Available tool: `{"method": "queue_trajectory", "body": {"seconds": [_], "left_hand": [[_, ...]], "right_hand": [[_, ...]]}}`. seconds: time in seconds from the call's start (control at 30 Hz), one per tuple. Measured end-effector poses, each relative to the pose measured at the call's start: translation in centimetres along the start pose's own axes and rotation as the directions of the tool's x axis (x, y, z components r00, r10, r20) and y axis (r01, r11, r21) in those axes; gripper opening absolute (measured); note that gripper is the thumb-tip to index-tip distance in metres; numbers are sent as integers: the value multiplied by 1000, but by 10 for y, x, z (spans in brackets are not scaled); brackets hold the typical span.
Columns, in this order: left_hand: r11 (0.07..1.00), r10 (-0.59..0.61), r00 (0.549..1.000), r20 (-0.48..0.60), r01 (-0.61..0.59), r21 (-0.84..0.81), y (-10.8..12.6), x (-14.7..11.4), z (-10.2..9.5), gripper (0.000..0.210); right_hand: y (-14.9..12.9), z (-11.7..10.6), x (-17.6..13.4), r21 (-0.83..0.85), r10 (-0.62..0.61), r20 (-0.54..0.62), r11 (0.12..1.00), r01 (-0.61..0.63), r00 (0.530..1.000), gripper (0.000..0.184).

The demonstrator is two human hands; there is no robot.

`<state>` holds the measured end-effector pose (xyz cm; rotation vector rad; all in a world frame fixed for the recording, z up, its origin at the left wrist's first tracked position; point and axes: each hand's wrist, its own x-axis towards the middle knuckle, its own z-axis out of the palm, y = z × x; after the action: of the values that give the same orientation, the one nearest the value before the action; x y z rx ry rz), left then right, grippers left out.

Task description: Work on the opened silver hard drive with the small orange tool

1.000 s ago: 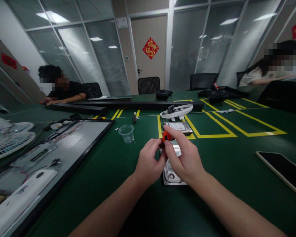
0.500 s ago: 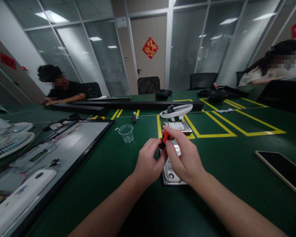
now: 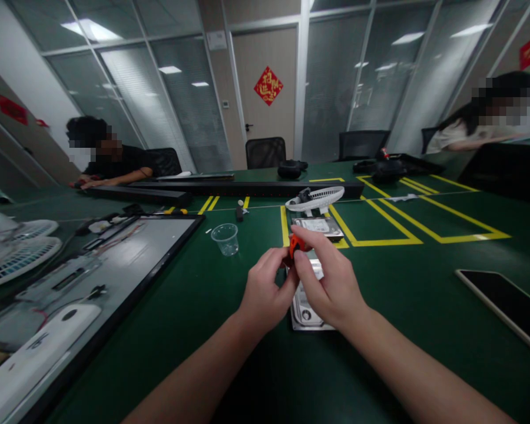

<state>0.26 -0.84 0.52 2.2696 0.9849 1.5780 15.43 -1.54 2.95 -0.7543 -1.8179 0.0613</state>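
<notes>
The right hand [image 3: 335, 277] pinches an orange-and-black handle [image 3: 294, 241], likely light, stiff, best gripped by its sides; what the left hand [image 3: 267, 285] holds is hidden. Beneath, nearer, lies a hard drive [image 3: 307, 316], probably rigid, best held edgewise.

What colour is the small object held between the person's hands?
The small object is orange-red with black parts, best seen in the head view.
</notes>
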Motion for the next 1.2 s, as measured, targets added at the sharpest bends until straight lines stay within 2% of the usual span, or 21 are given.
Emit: {"method": "queue_trajectory", "body": {"seconds": [0.07, 0.17, 0.23, 0.37, 0.5, 0.73, 0.87, 1.03, 1.2], "left_hand": [[1000, -1, 1000, -18, 1, 7, 0, -1, 0, 12], [1000, -14, 997, -81, 15, 12, -2, -2, 1, 28], [1000, -20, 995, -101, 22, 22, -4, -3, 1, 29], [1000, 10, 998, -60, -8, 26, -4, -2, 0, 20], [1000, 28, 1000, -12, -28, -3, -1, 0, 0, 18], [1000, -13, 997, -71, 15, 20, -5, -2, 2, 26], [1000, 5, 1000, -30, -4, 27, -6, -2, 1, 24], [1000, 1, 1000, 31, -1, 4, -3, 0, 0, 14], [999, -35, 999, -42, 35, 17, -2, -1, 1, 24]], "right_hand": [[0, 0, -1, 2, -3, 4, 1000, 3, 1000, 43], [1, 1, 0, -16, -9, -9, 1000, 9, 1000, 41], [1, 1, 1, -37, -9, -18, 999, 8, 1000, 39], [-1, 0, 2, -49, 12, -34, 999, -14, 999, 37], [-1, 0, 0, -29, 2, -26, 1000, -3, 1000, 41], [2, 2, 0, -59, -1, -38, 998, -2, 999, 41], [2, 1, 1, -60, 11, -57, 998, -14, 998, 38], [-1, 1, 0, -27, -4, -17, 1000, 4, 1000, 46], [0, 1, 0, -37, -1, -15, 999, 1, 1000, 43]]}}
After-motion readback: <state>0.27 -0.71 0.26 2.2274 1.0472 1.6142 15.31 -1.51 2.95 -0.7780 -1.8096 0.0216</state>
